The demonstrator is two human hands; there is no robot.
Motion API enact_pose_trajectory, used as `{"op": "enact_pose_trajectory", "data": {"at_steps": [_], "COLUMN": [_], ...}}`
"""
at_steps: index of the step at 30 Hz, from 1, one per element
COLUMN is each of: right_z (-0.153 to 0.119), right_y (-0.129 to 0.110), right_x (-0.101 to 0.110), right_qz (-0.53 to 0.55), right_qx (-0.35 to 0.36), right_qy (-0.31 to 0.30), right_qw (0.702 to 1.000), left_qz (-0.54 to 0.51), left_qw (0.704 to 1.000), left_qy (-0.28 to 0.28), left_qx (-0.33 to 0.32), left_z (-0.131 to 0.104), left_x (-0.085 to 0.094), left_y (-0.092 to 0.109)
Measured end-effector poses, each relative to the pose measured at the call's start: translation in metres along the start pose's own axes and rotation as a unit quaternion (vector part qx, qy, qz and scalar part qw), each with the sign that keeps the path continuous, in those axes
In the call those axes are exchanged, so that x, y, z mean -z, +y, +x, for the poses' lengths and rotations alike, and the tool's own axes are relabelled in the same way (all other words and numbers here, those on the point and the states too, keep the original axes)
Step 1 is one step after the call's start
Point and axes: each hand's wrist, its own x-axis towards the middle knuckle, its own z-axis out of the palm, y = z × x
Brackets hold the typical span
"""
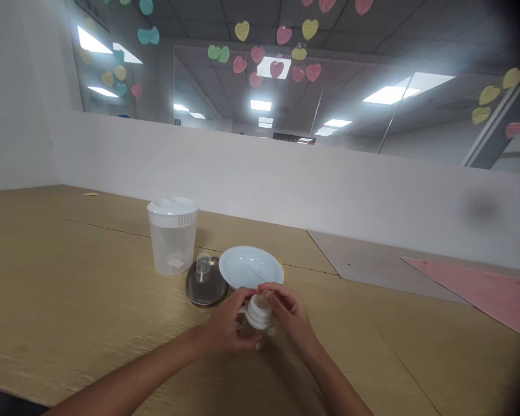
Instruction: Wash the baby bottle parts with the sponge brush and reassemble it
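A small bottle (259, 315) with a white ringed neck and a see-through body is tilted in front of me. My left hand (229, 323) is closed around its side, thumb low and fingers near the neck. At its mouth are the bent fingers of my right hand (288, 309), pinched over the rim; whatever is between them is too small to make out. Just beyond my hands lies a white plate (242, 263), with a thin line showing across it. To its left, a small clear cap (203, 264) stands on a dark round tray (212, 292).
A translucent lidded bucket (173, 240) stands behind the tray. Pink cloth or paper (481, 289) lies at the right on the wooden table (91, 300). A white wall (260, 173) and a window with heart-shaped notes run along the back.
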Motion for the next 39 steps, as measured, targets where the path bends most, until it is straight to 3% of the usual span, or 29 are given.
{"op": "enact_pose_trajectory", "data": {"at_steps": [18,22,31,39], "right_z": [0.004,0.007,0.017,0.024], "right_y": [0.005,0.003,0.016,0.043], "right_x": [-0.001,0.003,0.015,0.026], "right_qz": [0.109,0.152,-0.058,-0.164], "right_qx": [-0.061,-0.044,-0.067,0.007], "right_qy": [0.04,0.082,0.098,0.185], "right_qw": [0.991,0.984,0.991,0.969], "left_qz": [0.015,0.013,0.018,0.033], "left_qw": [1.0,1.0,1.0,0.999], "left_qy": [-0.008,-0.006,-0.006,-0.005], "left_qx": [0.005,-0.006,-0.016,0.006], "left_z": [0.003,0.003,0.003,0.003], "left_x": [0.003,0.004,0.006,0.007], "left_y": [0.002,-0.002,0.001,-0.004]}}
